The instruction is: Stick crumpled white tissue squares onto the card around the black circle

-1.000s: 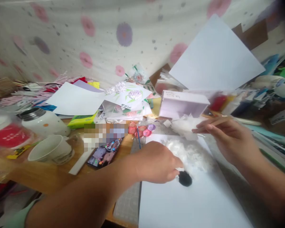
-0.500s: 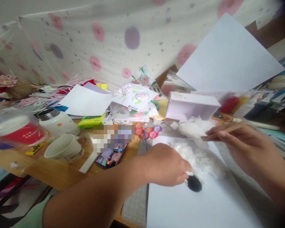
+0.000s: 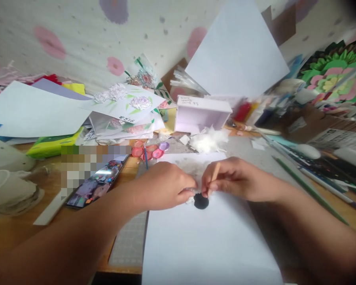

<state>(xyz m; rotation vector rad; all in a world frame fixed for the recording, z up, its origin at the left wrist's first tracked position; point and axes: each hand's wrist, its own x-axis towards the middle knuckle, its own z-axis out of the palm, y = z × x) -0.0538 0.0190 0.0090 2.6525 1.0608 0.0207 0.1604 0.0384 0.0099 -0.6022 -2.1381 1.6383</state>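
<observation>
My right hand (image 3: 235, 180), gripping a wooden stick (image 3: 216, 172), has come in to the black disc (image 3: 201, 202) on the white paper (image 3: 195, 245), where my left hand (image 3: 169, 186) pinches a white tuft (image 3: 190, 200); both now work one spot.

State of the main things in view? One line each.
Left hand, fingers curled, white scrap at fingertips, grip unclear
Right hand, closed on stick
Stick, held tilted
Black disc, on paper
Paper, flat on mat
Fluff, loosely heaped
Phone, screen lit
Box, open side facing camera
</observation>
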